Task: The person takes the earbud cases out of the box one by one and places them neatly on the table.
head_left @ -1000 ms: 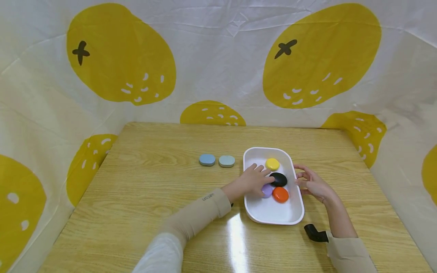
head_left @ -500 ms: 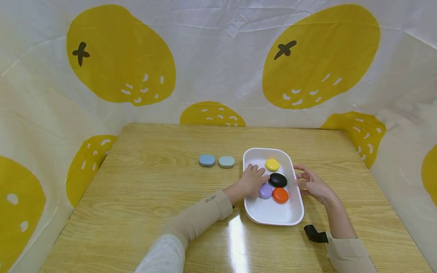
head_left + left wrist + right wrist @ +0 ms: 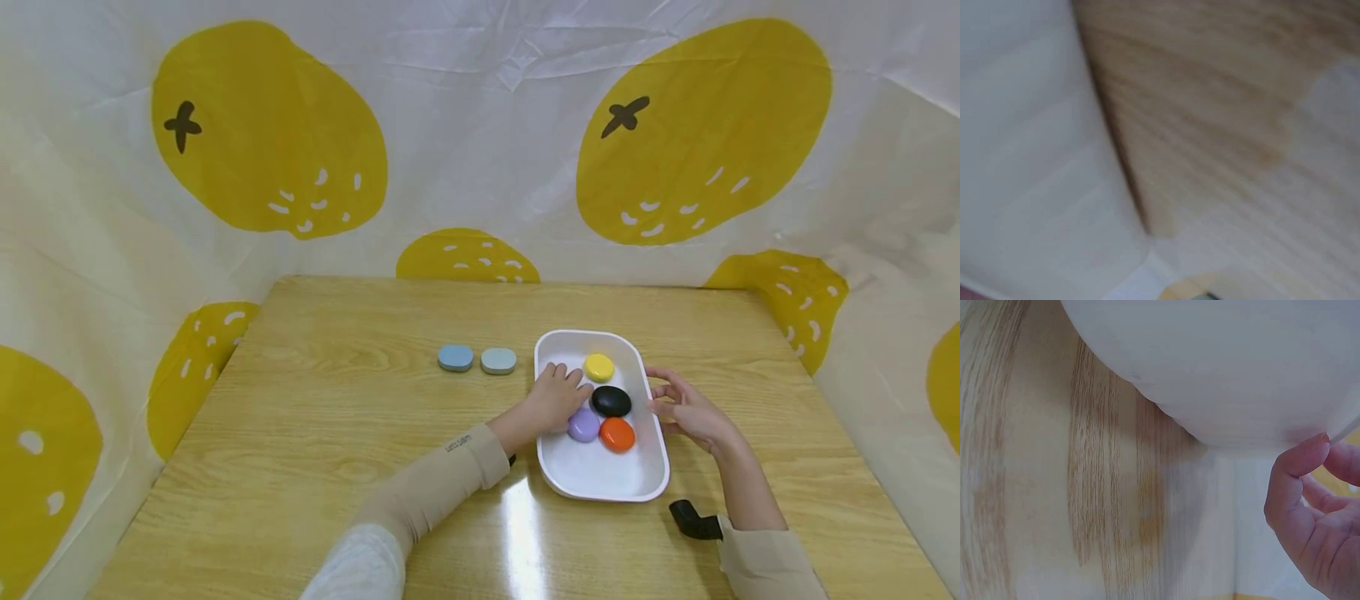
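Observation:
A white oval-cornered tray rests on the wooden table, holding smooth rounded pieces: yellow, black, lilac and orange-red. My left hand reaches over the tray's left wall, palm down, fingers bent beside the black and lilac pieces; I cannot tell whether something is under it. On the opposite side, my right hand has its fingertips against the tray's right wall, with its fingers loosely bent. The right wrist view shows that hand touching the tray's outer wall near the rim.
Blue and pale green rounded blocks lie side by side left of the tray. A black bent piece juts from the right sleeve. White cloth with yellow fruit shapes hangs behind the table.
My left hand has drawn back a little to the left, uncovering the lilac and black pieces. My right hand stays at the tray's right wall. The head view has tilted slightly upward.

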A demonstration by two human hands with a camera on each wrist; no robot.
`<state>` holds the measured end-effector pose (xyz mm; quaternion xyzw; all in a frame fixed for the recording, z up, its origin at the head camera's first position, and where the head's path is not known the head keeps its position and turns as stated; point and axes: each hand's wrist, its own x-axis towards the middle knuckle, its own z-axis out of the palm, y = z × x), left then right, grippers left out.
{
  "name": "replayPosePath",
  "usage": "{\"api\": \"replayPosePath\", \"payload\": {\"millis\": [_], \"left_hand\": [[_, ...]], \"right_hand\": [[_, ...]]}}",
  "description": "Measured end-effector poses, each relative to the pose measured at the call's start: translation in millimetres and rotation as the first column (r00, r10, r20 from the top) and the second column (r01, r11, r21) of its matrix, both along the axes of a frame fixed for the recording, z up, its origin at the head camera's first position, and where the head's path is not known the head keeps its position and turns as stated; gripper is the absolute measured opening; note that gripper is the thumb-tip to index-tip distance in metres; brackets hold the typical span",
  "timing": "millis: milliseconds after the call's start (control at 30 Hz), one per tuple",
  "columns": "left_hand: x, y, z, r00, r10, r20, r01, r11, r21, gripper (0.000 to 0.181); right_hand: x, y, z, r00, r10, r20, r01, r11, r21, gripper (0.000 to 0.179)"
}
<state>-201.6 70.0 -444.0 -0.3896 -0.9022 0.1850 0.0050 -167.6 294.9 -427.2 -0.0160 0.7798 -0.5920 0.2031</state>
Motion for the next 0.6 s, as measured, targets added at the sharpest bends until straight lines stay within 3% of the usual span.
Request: {"api": "replayPosePath", "payload": {"millis": [167,367,467,600], "left_hand": [[-1.2,-6.5,15.3,0.999,-0.018,-0.051,0.025,0.990,0.138,0.058],[-7.3,-27.7,42.0,0.999,0.018,-0.041,-0.004,0.953,0.302,0.051],[-10.6,-47.2,50.0,0.997,0.062,-0.049,-0.039,0.924,0.382,0.045],[-16.1,-79.2,51.9,0.989,0.140,-0.049,-0.099,0.870,0.483,0.034]], "right_hand": [[0.1,-0.1,-0.7,1.000,0.008,0.006,-0.008,1.000,0.021,0.059],[1.2,1.1,-0.8,1.000,0.012,0.006,-0.012,1.000,0.018,0.060],[1.1,1.3,-1.1,1.000,0.006,0.008,-0.006,1.000,0.017,0.060],[-0.1,1.1,-1.9,1.000,0.011,0.004,-0.011,1.000,0.013,0.060]]}}
